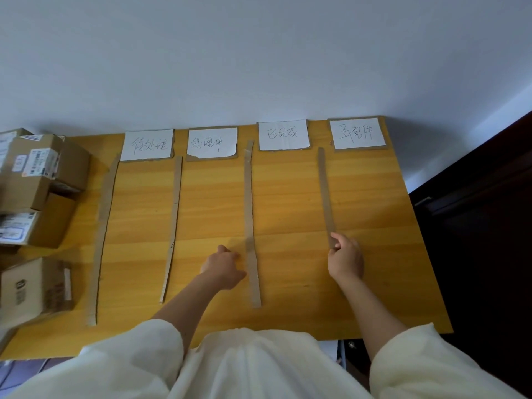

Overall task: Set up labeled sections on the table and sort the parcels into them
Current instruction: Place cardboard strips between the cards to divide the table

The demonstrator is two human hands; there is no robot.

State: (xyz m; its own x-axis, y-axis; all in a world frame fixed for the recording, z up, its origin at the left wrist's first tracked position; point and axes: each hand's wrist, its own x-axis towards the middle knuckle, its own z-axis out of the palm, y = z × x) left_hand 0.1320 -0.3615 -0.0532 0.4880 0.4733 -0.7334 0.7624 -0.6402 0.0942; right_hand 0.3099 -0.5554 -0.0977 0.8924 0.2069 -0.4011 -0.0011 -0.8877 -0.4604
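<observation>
Several long cardboard strips lie front to back on the wooden table [288, 203] and split it into lanes. White hand-written labels on cardboard sit along the far edge, such as the leftmost label [147, 144] and the rightmost label [357, 133]. My right hand [345, 258] pinches the near end of the rightmost strip [325, 194]. My left hand [224, 266] rests loosely curled on the table, just left of the third strip [250, 226], holding nothing. Cardboard parcels [37, 180] are stacked at the table's left end.
Another parcel [34, 289] stands near the front left corner. A white wall runs behind the table. Dark furniture [483, 226] stands close to the table's right edge. My cream sleeves fill the bottom of the view.
</observation>
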